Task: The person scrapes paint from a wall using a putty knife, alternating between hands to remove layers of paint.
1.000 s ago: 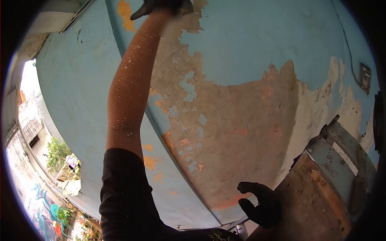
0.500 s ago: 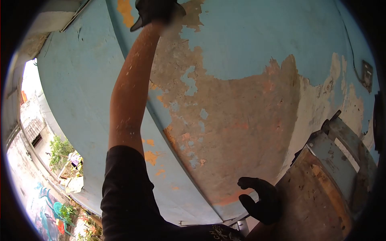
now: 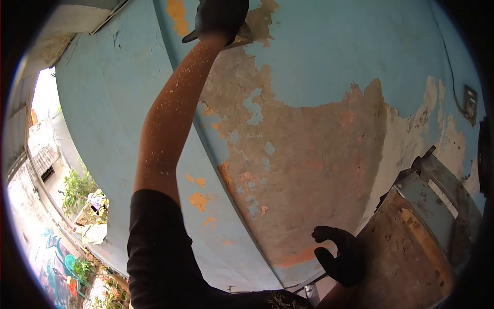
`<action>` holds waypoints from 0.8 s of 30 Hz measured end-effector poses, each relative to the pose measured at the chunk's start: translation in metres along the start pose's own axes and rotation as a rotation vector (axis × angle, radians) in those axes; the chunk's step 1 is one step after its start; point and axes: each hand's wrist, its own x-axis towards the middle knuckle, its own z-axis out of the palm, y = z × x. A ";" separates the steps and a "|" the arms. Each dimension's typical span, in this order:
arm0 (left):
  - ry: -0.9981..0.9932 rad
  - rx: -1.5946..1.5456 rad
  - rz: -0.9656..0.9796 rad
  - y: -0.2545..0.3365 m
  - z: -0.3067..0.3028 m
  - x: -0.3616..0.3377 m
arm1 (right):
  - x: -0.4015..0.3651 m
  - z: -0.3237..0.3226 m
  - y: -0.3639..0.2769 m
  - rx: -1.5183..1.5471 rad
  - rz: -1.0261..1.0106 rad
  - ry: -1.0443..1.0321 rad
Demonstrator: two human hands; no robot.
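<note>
Left hand (image 3: pixel 218 18), gloved, clenched round scraper (image 3: pixel 244 35), mostly hidden at frame edge; right hand (image 3: pixel 342 255) half-open, empty, beside rusty box (image 3: pixel 411 247).

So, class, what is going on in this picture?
A person reaches up to a blue wall with peeling paint. The gloved left hand holds a scraper at the edge of the bare patch. The gloved right hand is low beside a rusty metal box, holding nothing.
</note>
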 end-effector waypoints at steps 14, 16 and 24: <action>-0.012 0.030 0.086 0.005 0.020 -0.010 | -0.002 0.001 0.001 0.038 0.032 -0.036; -0.018 -0.026 0.056 0.033 -0.004 0.011 | 0.000 0.000 0.004 -0.005 0.023 -0.039; -0.263 -0.033 -0.128 0.004 0.024 -0.053 | 0.005 -0.002 -0.002 0.021 0.014 -0.052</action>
